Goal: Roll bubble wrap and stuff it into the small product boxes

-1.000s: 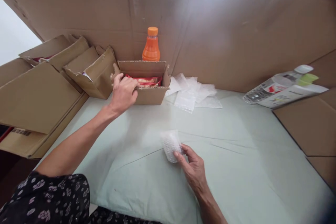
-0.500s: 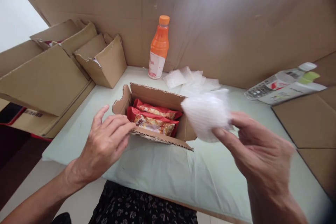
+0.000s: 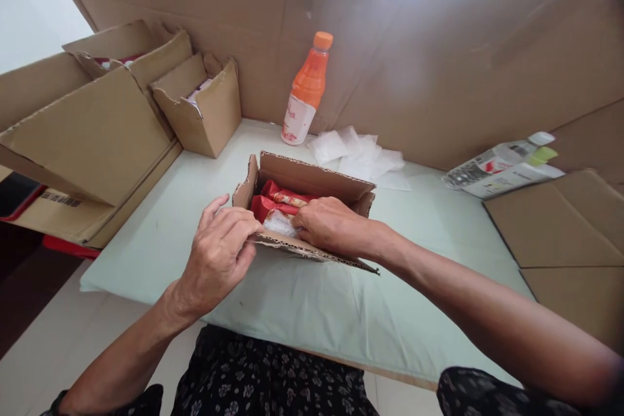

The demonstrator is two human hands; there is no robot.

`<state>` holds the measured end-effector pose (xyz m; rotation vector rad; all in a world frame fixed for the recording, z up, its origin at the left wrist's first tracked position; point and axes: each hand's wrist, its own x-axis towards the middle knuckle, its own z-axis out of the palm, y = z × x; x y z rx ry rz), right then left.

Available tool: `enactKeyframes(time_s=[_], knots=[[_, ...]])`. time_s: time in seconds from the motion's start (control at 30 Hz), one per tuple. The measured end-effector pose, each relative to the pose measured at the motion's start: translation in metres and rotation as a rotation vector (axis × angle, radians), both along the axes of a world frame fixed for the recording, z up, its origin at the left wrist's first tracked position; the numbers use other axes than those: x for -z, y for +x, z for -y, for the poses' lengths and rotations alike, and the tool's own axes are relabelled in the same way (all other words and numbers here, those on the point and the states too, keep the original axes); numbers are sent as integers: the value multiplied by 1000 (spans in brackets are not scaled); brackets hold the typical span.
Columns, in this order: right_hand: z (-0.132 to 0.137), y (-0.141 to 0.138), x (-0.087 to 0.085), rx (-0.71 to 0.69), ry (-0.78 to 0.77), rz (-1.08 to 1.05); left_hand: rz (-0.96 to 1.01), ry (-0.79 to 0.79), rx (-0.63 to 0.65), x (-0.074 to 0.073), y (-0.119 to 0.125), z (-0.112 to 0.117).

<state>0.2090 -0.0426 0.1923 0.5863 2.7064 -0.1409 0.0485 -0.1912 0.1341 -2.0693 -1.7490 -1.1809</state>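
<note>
A small cardboard box with its flaps up stands on the table and holds red snack packets. My left hand is at the box's front left corner, its fingers over the front wall's edge and the thumb outside. Inside the box is my right hand, fingers curled down onto a white piece of bubble wrap lying over the front packet. The fingertips of the right hand are partly hidden by the front wall and the wrap.
Behind the box stand an orange-capped bottle and several flat bubble wrap pieces. Cardboard bins line the left side. To the right, a clear bottle leans near a cardboard panel. A tall cardboard wall closes the back.
My right hand has moved left and down into the box with the bubble wrap, which now lies on the front packet. My left hand stays at the box's left front edge.
</note>
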Motion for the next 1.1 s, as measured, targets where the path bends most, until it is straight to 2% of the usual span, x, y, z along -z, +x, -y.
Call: enactKeyframes(time_s=[0.13,0.27,0.33,0.4,0.43,0.5,0.57,0.63,0.7,0.8,0.9,0.97,1.03,1.1], knots=[[0,2,-11,-41,-87,-13,-15,24,-1,1,-1,-2],[-4,2,-12,-70,-140,-27,-20,42,7,0,2,-4],[-7,11,-16,-79,-133,-97,26,74,-48,3,4,-3],[-8,37,-22,-17,-105,-342,88,119,-150,10,2,0],[-8,55,-24,67,-73,-515,120,136,-206,16,-1,3],[-7,101,-22,332,17,-859,195,123,-292,34,-7,10],[-3,145,-6,594,49,-1027,327,22,-327,56,-13,17],[6,171,22,692,-93,-975,506,-140,-300,78,-16,22],[20,171,58,686,-266,-862,680,-279,-232,94,-16,19],[34,134,100,727,-358,-840,836,-340,-152,99,-16,-1],[27,98,113,795,-352,-924,891,-277,-153,89,-13,-34],[18,96,111,827,-329,-978,907,-243,-141,82,-4,-54],[15,116,110,899,-269,-1018,912,-263,-74,81,14,-69],[23,153,113,988,-186,-1022,913,-329,39,84,39,-77]])
